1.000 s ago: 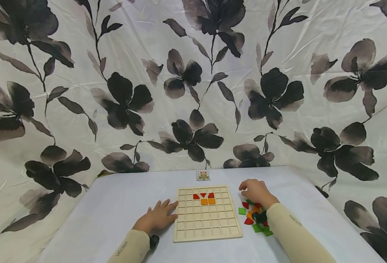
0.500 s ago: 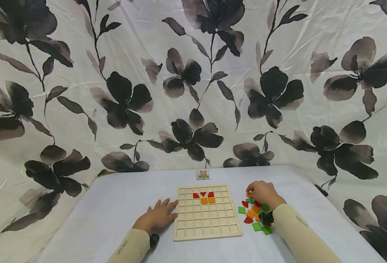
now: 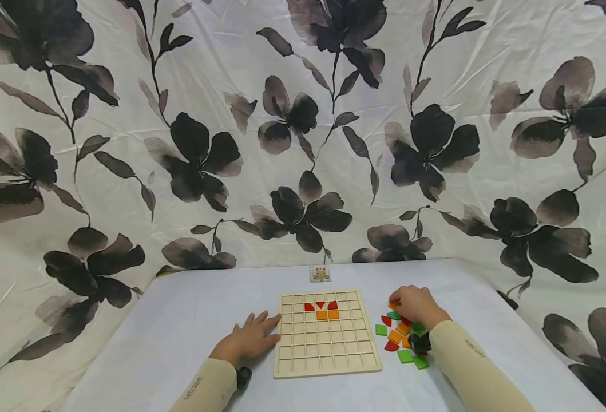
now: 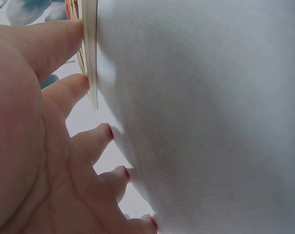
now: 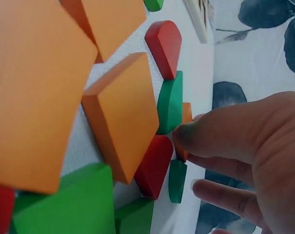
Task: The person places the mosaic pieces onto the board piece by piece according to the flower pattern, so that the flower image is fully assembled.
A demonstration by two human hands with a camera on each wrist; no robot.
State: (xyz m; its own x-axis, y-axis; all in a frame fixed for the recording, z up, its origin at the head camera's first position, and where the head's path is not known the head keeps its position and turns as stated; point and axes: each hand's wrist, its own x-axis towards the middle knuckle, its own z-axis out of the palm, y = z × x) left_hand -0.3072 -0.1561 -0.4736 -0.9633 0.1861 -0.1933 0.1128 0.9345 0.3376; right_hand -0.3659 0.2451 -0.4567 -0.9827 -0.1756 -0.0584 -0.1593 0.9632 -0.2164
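A wooden grid board (image 3: 328, 349) lies on the white-covered table. Red tiles (image 3: 309, 307) and orange tiles (image 3: 321, 315) sit in some cells near its far side. My left hand (image 3: 247, 340) rests at the board's left edge with fingers spread; in the left wrist view its thumb (image 4: 59, 46) and index finger touch the board's side (image 4: 91, 53). At the far end of the loose pile, my right hand (image 3: 420, 305) pinches an orange tile (image 5: 181, 150) between thumb and fingers, beside a green rounded piece (image 5: 170, 105). The fingers partly hide that tile.
Loose pieces lie right of the board: green squares (image 3: 405, 356), orange squares (image 3: 394, 336) and red rounded pieces (image 3: 391, 346), some behind the right wrist. A small patterned card (image 3: 320, 274) lies beyond the board. A floral cloth (image 3: 292, 143) hangs behind the table.
My right hand has moved a little to the right, and an orange tile now shows at its fingertips. The left hand and the board have stayed put.
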